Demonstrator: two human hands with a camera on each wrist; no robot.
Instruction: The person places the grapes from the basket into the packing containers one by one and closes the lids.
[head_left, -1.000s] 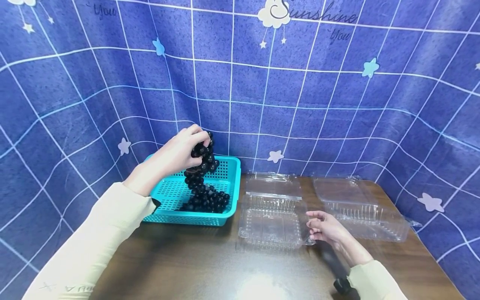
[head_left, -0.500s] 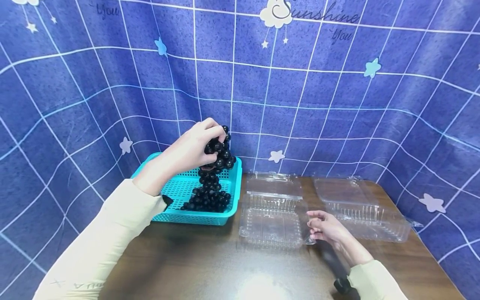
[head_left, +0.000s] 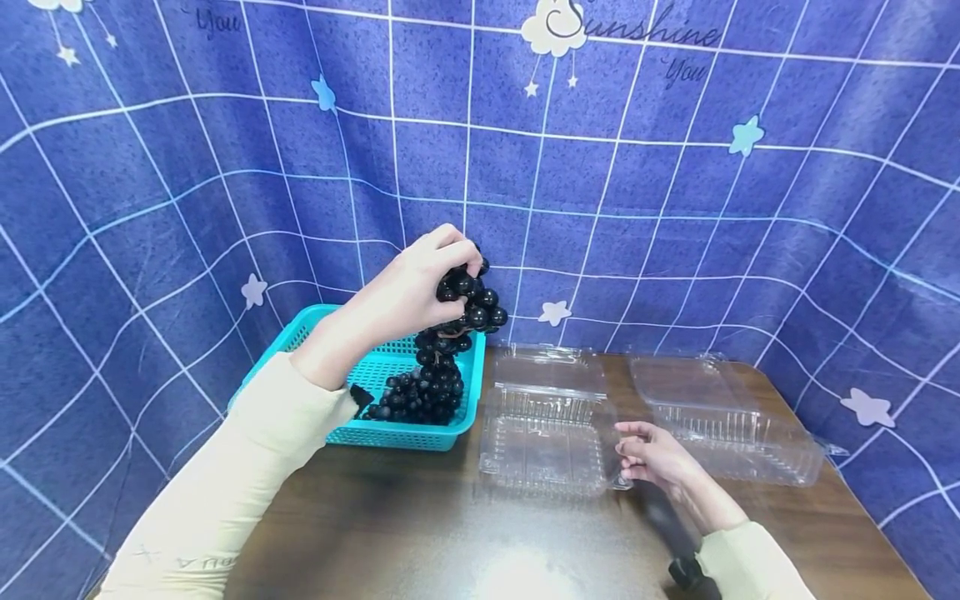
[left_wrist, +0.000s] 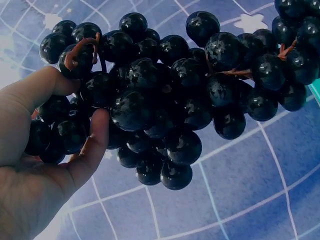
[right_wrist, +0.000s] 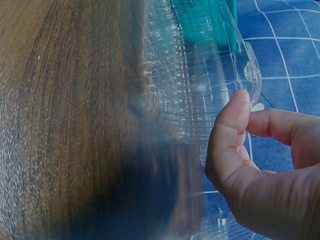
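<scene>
My left hand (head_left: 408, 287) grips the top of a bunch of dark grapes (head_left: 477, 315) raised over the right part of a teal basket (head_left: 408, 438). In the left wrist view, thumb and fingers curl round the grapes near a reddish stem, and the bunch (left_wrist: 185, 100) stretches away to the right. Its lower end hangs down to the grapes in the basket; I cannot tell where one ends. By the right side of an open clear plastic clamshell container (head_left: 543, 450), my right hand (head_left: 660, 462) pinches the rim between thumb and finger, as the right wrist view shows.
A second open clear container (head_left: 750, 454) stands on the right of the wooden table (head_left: 420, 533). A blue gridded curtain (head_left: 600, 183) hangs behind and at both sides. The basket's right wall stands close to the nearer container.
My left hand has moved right and slightly up with the grapes, and more of the bunch has come over the basket's right edge. The right hand and containers have stayed put.
</scene>
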